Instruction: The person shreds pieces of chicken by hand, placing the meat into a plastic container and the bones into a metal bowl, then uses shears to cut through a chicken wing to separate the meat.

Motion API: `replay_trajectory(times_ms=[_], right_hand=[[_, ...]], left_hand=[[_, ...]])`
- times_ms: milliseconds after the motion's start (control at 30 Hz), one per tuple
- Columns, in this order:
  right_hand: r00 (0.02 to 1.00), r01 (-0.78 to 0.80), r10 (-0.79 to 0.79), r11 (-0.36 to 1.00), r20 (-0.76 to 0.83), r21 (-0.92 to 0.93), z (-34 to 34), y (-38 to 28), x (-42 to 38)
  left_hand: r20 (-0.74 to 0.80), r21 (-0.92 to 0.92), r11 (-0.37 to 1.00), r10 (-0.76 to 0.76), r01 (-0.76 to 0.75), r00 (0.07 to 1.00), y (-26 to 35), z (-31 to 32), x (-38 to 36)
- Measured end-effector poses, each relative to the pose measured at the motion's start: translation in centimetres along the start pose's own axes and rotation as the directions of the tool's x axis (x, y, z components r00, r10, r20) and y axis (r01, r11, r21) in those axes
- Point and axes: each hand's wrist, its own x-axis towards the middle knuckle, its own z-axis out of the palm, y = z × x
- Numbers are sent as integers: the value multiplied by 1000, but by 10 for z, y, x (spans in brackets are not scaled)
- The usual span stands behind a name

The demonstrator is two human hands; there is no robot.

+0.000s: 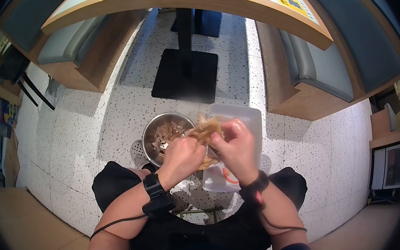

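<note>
Centre frame, above knees: left hand [183, 155] and right hand [237, 145] both clenched on pale stringy clump [205, 129], held over steel bowl [153, 132] and plastic tub [253, 118] so scraps drop in.

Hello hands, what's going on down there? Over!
Left hand and right hand both gripping a pale stringy clump. Held over a metal bowl of brown pieces and a clear tub. Nothing in the way.

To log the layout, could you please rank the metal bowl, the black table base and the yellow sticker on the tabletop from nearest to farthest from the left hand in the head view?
1. Metal bowl: on the floor, right beside the left hand.
2. Black table base: on the floor, beyond the bowl.
3. Yellow sticker: on the tabletop, top right, farthest.
</note>
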Motion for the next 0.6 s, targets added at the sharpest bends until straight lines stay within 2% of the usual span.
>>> replay_trajectory(times_ms=[67,100,167,300,367,400,467,533,600], right_hand=[[991,-129,126,985,34,116,-2,2,2],[991,-130,127,985,33,116,-3,2,2],[945,-328,303,860,128,391,-4,2,1],[917,-399,354,815,183,421,-9,6,3],[883,-466,408,692,233,552,-9,7,3],[883,-465,409,692,231,553,-9,8,3],[844,-524,459,593,277,612,-10,11,3],[828,-545,475,556,299,628,-12,8,3],[811,-565,489,517,320,643,-12,6,3]], left_hand=[[-27,14,1000,24,-23,999,-2,4,0],[-55,27,999,46,-44,997,-3,6,0],[-63,12,996,84,-84,994,-6,8,1],[-93,-12,986,167,-169,982,-7,10,0],[-104,-1,982,186,-187,977,-7,11,-1],[-118,9,979,205,-205,972,-7,12,0],[-102,27,977,215,-213,971,-9,12,0],[-87,45,974,223,-220,971,-12,12,0],[-67,126,966,236,-226,970,-14,13,0]])
